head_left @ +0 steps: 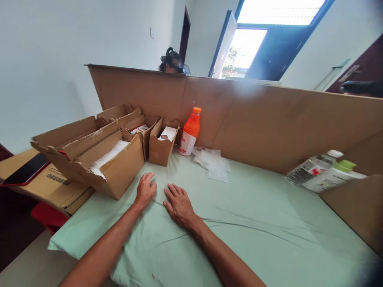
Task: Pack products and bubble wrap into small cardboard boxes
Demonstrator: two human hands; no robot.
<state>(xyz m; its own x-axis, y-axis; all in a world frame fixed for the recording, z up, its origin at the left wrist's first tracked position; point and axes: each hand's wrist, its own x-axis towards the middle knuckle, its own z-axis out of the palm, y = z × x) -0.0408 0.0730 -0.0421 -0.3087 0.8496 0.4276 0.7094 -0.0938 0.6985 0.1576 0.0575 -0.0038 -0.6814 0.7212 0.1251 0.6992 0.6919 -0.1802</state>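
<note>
My left hand [146,189] rests on the pale green cloth [254,207], its fingers loosely curved and apart, holding nothing. Beside it, my right hand [179,202] lies palm down on the same cloth with fingers stretched out. Nearest to my left hand is an open cardboard box [127,169] with a white foam-like sheet [112,157] inside. A small cardboard box [160,149] holding white cartons [168,133] stands beyond both hands. To its right is an upright orange bottle [190,131] with a white label. Thin translucent packing sheets [214,163] lie past my right hand.
A tall cardboard panel [254,123] borders the back. At the right, a clear bottle [311,169] and a white container with a green cap [332,177] lean over. A phone [28,169] lies on a closed carton [64,187] at left. A person's head shows behind the panel.
</note>
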